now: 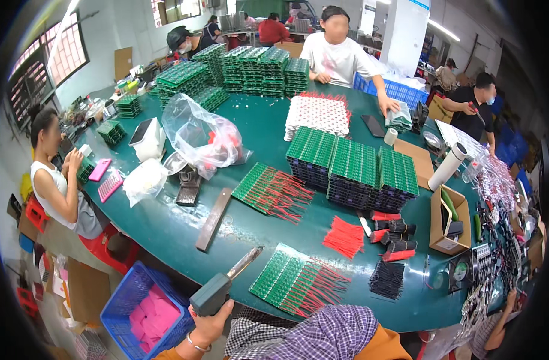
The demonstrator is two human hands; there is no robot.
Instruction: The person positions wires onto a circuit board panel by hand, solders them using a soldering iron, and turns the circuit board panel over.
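Note:
My left hand (pixel 209 327), a bangle on its wrist, comes up from the lower edge and grips the dark green handle of a soldering tool (pixel 221 286). The tool's metal barrel points up and right over the near rim of the green table (pixel 166 234). Just right of the tip lies a green circuit board panel with red wires (pixel 295 281). A second wired panel (pixel 268 192) lies farther in. My right hand is not in view. Purple plaid cloth (pixel 322 336) fills the lower edge beside my hand.
Stacks of green boards (pixel 352 171) fill the table's middle, with more stacks (pixel 244 69) at the back. Red wire bundles (pixel 345 237), black bundles (pixel 387 279), a clear plastic bag (pixel 199 138), a cardboard box (pixel 448 219) and a blue basket (pixel 145 312) are near. Several people work around the table.

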